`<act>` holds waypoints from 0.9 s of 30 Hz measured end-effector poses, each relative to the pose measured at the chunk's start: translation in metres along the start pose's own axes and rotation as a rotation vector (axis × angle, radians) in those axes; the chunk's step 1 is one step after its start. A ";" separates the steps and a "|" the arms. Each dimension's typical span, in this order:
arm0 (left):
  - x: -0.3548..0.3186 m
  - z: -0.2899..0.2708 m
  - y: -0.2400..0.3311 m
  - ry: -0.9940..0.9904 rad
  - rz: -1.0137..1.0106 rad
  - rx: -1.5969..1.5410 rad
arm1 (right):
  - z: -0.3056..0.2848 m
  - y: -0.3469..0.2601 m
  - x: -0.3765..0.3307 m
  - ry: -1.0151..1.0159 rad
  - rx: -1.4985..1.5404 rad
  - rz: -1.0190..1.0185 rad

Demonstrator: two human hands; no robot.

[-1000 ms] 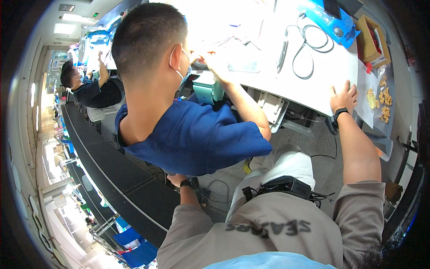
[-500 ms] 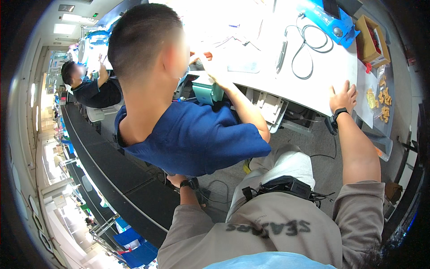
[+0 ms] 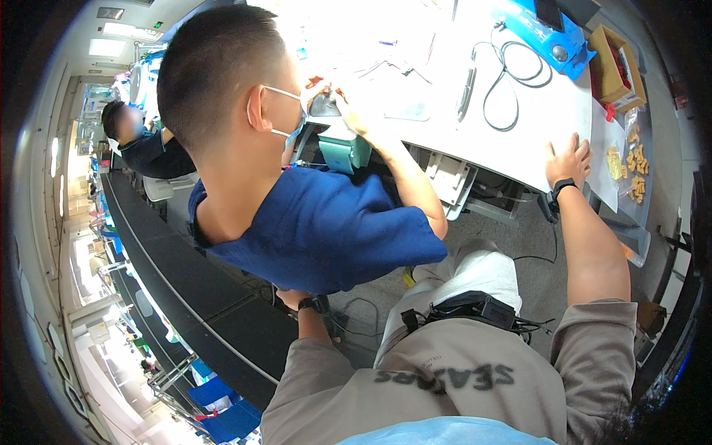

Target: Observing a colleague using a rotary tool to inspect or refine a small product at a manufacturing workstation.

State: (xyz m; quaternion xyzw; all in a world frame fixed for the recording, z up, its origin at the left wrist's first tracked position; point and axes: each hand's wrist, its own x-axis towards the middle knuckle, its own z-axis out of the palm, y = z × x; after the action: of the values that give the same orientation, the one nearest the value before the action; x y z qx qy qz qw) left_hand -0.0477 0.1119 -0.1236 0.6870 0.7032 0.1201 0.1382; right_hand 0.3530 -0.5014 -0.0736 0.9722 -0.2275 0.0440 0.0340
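My right hand [image 3: 569,161] lies on the right front corner of the white table [image 3: 530,152], palm down with its fingers somewhat apart and nothing visible in it. A black band circles that wrist. At the lower middle, my left hand [image 3: 292,297] is beside the lower back of a seated co-worker in a blue top [image 3: 326,222]. Its fingers are mostly hidden, so what they touch is not visible. Nearest my right hand, a white sheet [image 3: 604,159] and a bag of small tan pieces [image 3: 636,165] lie to the right.
A pen-shaped tool [image 3: 467,93] with a looped black cable lies on the table near a blue device [image 3: 545,37]. Beyond the right edge stands a cardboard box [image 3: 615,70]. A black conveyor belt [image 3: 185,274] runs along the left. Another person [image 3: 152,148] sits farther off.
The nearby co-worker's head has shifted left, and their hands have moved slightly left over the table. The farther person's raised arm has come down. Both my hands have stayed in place.
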 end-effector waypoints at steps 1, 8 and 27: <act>0.000 0.001 -0.002 0.020 0.003 -0.018 | 0.000 0.000 0.000 0.000 0.002 -0.001; 0.005 0.005 -0.012 -0.023 0.068 0.002 | -0.001 -0.001 0.001 -0.012 -0.006 -0.001; 0.007 -0.004 0.005 -0.202 0.028 -0.059 | 0.001 0.003 0.001 -0.014 -0.008 0.016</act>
State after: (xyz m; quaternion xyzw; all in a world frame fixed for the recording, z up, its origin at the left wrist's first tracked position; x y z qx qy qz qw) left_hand -0.0445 0.1189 -0.1179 0.7010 0.6722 0.0727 0.2269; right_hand 0.3530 -0.5045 -0.0739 0.9704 -0.2358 0.0368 0.0359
